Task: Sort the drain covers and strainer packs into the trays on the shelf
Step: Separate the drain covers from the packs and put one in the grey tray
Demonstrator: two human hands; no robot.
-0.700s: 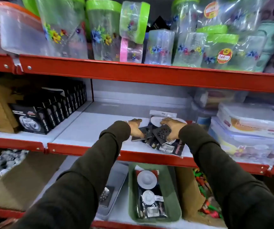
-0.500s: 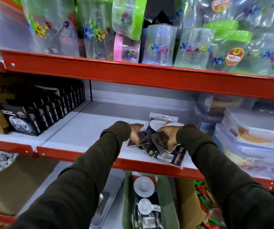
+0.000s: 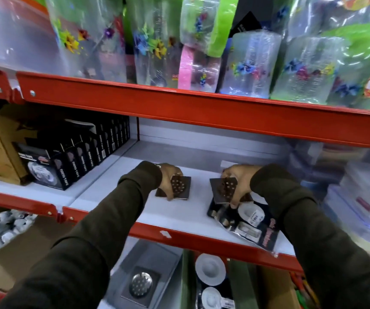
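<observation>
On the white middle shelf (image 3: 112, 197), my left hand (image 3: 169, 175) grips a square metal drain cover (image 3: 177, 188) with a perforated centre, resting on the shelf board. My right hand (image 3: 238, 181) holds another square drain cover (image 3: 223, 190) tilted up above a black strainer pack (image 3: 246, 221) lying at the shelf's front edge. On the shelf below, a grey tray (image 3: 166, 259) holds one drain cover (image 3: 140, 284), and a green tray (image 3: 185, 284) beside it holds strainer packs (image 3: 211, 277).
Black boxes (image 3: 72, 159) line the left of the middle shelf; stacked clear food containers (image 3: 367, 197) fill the right. The red shelf beam (image 3: 202, 108) above carries wrapped plastic jars (image 3: 248, 63). Cardboard boxes (image 3: 12, 259) sit lower left.
My hands have parted: the left carried one drain cover leftward away from the pile and set it on the shelf, the right lifted another. The view has moved closer.
</observation>
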